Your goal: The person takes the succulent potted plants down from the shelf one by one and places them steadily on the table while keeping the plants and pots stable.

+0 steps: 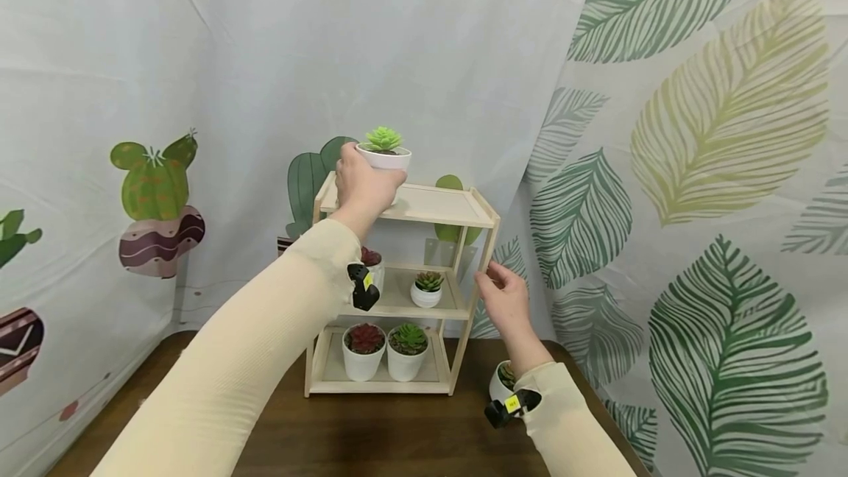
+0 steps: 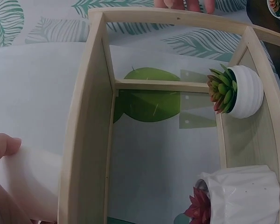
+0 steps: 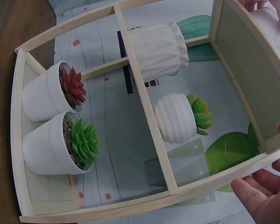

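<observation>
The left grip (image 1: 367, 186) curls round a white pot with a bright green succulent (image 1: 386, 147), fingers and thumb pinching its side; the pot is upright over the left end of the wooden rack's (image 1: 440, 205) top shelf, and whether its base touches the shelf cannot be told. Below and to the right, the right grip (image 1: 506, 300) pinches the rack's right front post between thumb and fingers. Directly under the left grip, on the middle shelf, is a faceted white pot with a red plant (image 1: 376, 274), partly hidden by the arm; just left of the right grip sits a small ribbed pot (image 1: 426, 294). Lower, down and left from the right grip, a red succulent (image 1: 364, 350) and a green succulent (image 1: 407, 352) stand side by side on the bottom shelf. Beneath the right grip, another potted plant (image 1: 500, 386), partly covered, stands on the brown worktop (image 1: 371, 436).
</observation>
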Action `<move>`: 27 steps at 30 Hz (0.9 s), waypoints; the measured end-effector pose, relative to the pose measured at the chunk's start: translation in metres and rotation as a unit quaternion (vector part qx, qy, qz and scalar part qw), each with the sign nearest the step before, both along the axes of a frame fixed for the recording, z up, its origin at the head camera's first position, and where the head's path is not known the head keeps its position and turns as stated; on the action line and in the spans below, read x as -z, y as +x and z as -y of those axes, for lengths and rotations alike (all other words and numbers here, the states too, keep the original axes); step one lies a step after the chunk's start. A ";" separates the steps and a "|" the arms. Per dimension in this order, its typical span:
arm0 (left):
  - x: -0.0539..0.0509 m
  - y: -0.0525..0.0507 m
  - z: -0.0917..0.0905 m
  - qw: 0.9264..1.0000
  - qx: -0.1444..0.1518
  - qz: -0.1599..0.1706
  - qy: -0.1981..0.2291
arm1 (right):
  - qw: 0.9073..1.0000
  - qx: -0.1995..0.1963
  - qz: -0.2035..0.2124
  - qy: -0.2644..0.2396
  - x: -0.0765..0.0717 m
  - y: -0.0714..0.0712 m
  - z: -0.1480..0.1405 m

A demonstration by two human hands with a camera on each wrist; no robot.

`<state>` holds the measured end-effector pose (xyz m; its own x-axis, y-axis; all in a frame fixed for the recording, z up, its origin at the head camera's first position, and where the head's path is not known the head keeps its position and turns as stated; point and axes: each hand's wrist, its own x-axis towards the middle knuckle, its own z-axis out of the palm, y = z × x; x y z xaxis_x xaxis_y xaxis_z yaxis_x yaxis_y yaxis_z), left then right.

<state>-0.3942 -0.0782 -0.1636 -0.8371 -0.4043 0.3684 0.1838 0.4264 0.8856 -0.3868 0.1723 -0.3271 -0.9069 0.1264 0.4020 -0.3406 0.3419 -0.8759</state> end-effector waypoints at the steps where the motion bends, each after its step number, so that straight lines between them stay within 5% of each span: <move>1: -0.001 0.001 0.000 1.000 0.001 -0.001 0.001 | 1.000 -0.001 0.000 0.000 0.000 0.000 0.000; 27: -0.039 0.047 0.053 0.996 0.083 -0.015 -0.026 | 1.000 -0.001 -0.007 0.006 -0.001 0.000 0.001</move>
<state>-0.3467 -0.1309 -0.1242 -0.8789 -0.2406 0.4119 0.2825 0.4332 0.8559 -0.3863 0.1711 -0.3264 -0.9019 0.1193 0.4152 -0.3527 0.3516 -0.8671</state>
